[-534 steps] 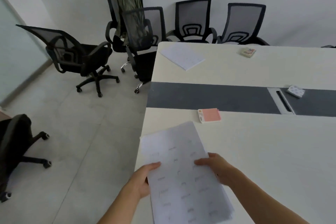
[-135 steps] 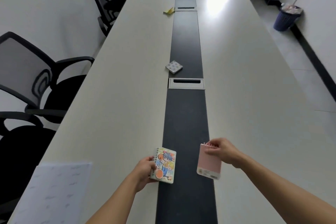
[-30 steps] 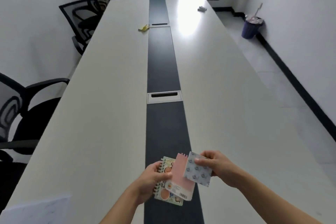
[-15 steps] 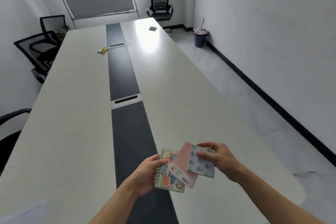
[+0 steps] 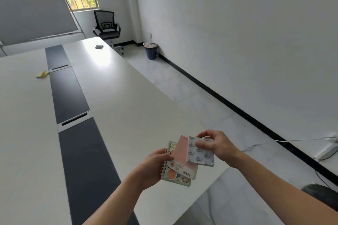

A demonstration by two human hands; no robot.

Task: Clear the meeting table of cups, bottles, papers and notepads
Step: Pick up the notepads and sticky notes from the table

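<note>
Three notepads (image 5: pixel 184 159) in hand, perhaps two scraps (image 5: pixel 42 74) on table (image 5: pixel 128 107)

left hand (image 5: pixel 155 165): fingers curled, gripping | right hand (image 5: pixel 216 145): pinching (thumb on top); forearms extended

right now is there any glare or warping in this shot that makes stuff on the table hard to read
Head view: window light throws a bright glare patch on the far table, washing out the small grey object beside it. Wide-angle lens bends the table edge and wall skirting. The yellow scrap is too small and soft to identify. The notepads in the hands are sharp enough.
</note>
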